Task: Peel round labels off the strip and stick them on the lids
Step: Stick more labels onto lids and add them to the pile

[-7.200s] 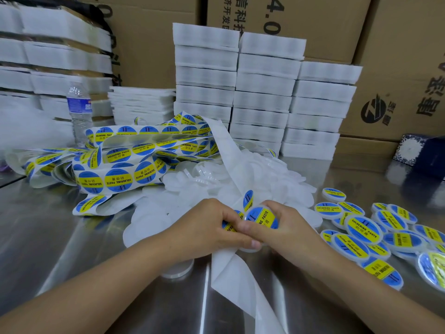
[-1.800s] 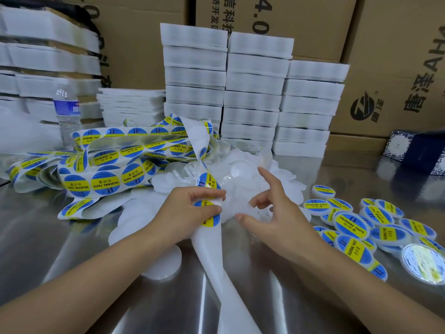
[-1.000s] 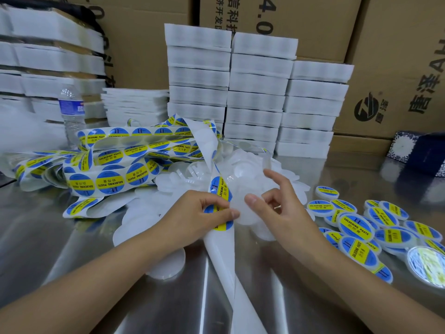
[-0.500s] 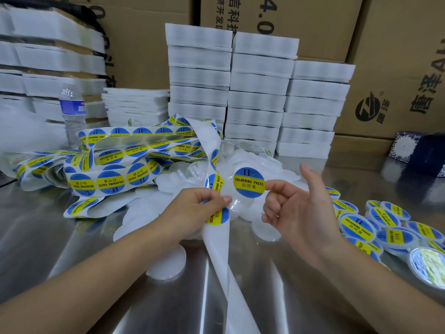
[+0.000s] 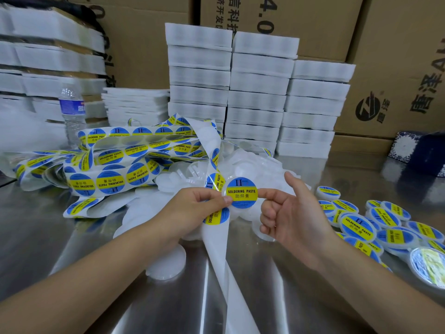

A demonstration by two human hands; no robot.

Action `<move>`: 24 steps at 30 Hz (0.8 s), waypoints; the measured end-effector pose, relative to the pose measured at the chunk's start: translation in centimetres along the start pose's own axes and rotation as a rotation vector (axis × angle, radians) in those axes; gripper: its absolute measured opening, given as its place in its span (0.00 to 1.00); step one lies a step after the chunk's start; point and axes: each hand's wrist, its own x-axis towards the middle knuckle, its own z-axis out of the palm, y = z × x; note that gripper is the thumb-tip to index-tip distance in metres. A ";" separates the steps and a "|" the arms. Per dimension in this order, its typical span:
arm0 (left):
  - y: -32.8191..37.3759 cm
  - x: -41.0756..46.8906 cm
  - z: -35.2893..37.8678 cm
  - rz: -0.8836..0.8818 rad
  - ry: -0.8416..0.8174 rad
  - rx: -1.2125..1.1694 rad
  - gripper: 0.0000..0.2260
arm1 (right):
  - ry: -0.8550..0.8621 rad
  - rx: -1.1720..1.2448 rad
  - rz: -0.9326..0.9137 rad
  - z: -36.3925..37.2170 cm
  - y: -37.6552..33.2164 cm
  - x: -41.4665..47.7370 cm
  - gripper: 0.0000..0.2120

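Observation:
My left hand (image 5: 192,208) pinches the white label strip (image 5: 220,239). Its thumb also presses the left edge of a clear round lid (image 5: 240,207), which carries a blue and yellow "SOLDERING PASTE" label (image 5: 242,192) facing me. My right hand (image 5: 293,213) is beside the lid, its index fingertip touching the lid's right edge. Its thumb is raised apart and its other fingers are curled. A long tangle of unpeeled labels (image 5: 108,169) lies on the left. Bare clear lids (image 5: 243,167) are heaped behind my hands. Several labelled lids (image 5: 358,227) lie on the right.
All this rests on a steel table (image 5: 60,237). Stacks of white foam trays (image 5: 257,92) stand behind the heap, with cardboard boxes (image 5: 397,56) at the back. A water bottle (image 5: 72,112) stands at the left, a dark patterned box (image 5: 423,150) far right. One loose lid (image 5: 168,266) lies under my left wrist.
One second ago my right hand held a bare clear lid next to the strip. The lid now carries a label, my left thumb is on its edge and my right thumb has lifted off.

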 end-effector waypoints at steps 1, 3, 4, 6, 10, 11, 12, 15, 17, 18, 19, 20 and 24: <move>0.0 0.0 0.0 0.002 0.000 0.003 0.11 | 0.000 0.000 0.001 0.0 0.0 0.0 0.28; 0.0 0.0 0.0 0.004 0.004 0.009 0.11 | -0.001 0.000 0.005 0.0 0.0 0.0 0.28; 0.0 0.0 0.0 0.005 0.007 0.009 0.11 | -0.003 -0.001 0.007 0.0 0.0 0.0 0.29; 0.0 0.0 0.0 0.004 0.011 0.011 0.10 | -0.009 -0.013 0.012 -0.1 0.0 0.0 0.29; 0.0 0.0 0.0 0.003 0.014 0.006 0.09 | -0.015 -0.032 0.016 -0.1 0.1 0.0 0.29; 0.0 0.0 0.0 0.001 0.014 0.002 0.08 | -0.015 -0.038 0.016 -0.1 0.2 0.1 0.29; 0.0 0.0 0.0 0.001 0.014 -0.001 0.08 | -0.016 -0.043 0.017 -0.1 0.2 0.1 0.29; 0.0 0.0 0.0 0.006 0.018 0.005 0.08 | -0.016 -0.058 0.022 -0.1 0.2 0.1 0.30; 0.0 0.0 0.0 0.016 0.017 0.006 0.09 | -0.016 -0.062 0.026 -0.1 0.2 0.1 0.30; 0.0 0.0 0.1 0.020 0.017 0.005 0.09 | -0.014 -0.063 0.028 0.0 0.2 0.1 0.30; 0.0 0.0 0.1 0.024 0.017 0.004 0.09 | -0.011 -0.066 0.029 0.0 0.2 0.1 0.30; 0.0 0.1 0.1 0.029 0.018 0.003 0.10 | -0.005 -0.069 0.030 0.1 0.2 0.0 0.30; 0.1 0.0 0.0 0.030 0.038 -0.009 0.11 | 0.025 -0.095 0.017 0.3 -0.1 -0.2 0.28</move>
